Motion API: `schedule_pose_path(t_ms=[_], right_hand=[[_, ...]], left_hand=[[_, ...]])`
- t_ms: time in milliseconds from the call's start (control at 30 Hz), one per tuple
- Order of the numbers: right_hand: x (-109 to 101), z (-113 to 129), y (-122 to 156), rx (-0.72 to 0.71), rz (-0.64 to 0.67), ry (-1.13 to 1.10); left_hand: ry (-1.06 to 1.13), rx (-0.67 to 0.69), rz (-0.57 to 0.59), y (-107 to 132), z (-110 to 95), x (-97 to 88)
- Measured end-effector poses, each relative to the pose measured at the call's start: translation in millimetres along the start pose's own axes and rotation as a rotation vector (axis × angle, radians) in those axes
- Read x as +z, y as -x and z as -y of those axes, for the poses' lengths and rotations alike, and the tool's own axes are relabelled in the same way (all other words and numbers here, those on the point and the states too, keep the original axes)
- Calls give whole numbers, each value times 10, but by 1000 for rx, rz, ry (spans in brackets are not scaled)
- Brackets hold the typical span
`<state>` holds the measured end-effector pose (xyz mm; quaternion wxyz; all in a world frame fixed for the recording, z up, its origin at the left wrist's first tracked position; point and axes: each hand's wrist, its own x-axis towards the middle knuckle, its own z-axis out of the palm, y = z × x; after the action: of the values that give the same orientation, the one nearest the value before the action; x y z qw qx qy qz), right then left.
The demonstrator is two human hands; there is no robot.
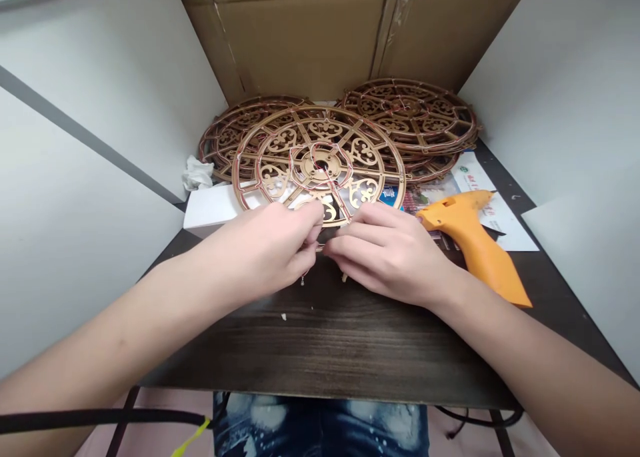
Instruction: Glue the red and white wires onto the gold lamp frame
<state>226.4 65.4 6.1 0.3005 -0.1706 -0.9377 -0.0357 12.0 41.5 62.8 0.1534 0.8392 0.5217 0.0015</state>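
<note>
A round gold openwork disc (320,157) with thin red wire threaded through it lies on the dark wooden table (330,337). My left hand (270,247) and my right hand (387,250) meet at the disc's near rim. Both have their fingers pinched together on the rim and the wire there. What the fingertips hold exactly is hidden between the two hands.
Two stacks of similar discs (415,114) lie behind, against a cardboard box (310,37). An orange glue gun (475,240) rests at the right on printed papers (480,190). A white box (207,210) and crumpled tissue (197,174) sit at the left. White walls close both sides.
</note>
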Motion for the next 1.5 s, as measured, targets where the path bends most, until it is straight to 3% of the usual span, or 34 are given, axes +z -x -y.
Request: schedule_pose_path(t_ms=[233, 633, 767, 1067, 1333, 1500], right_hand=[[-10, -6, -16, -49, 19, 97], [-16, 4, -31, 0, 137, 38], [-10, 1, -25, -13, 136, 31], [8, 9, -7, 9, 118, 27], [28, 23, -22, -5, 91, 28], [26, 19, -19, -9, 98, 2]], left_hand=[[31, 53, -42, 7, 78, 15], [90, -13, 32, 31, 107, -170], [193, 14, 52, 25, 89, -150], [93, -33, 31, -75, 41, -153], [91, -182, -23, -6, -87, -51], [87, -200, -32, 14, -105, -14]])
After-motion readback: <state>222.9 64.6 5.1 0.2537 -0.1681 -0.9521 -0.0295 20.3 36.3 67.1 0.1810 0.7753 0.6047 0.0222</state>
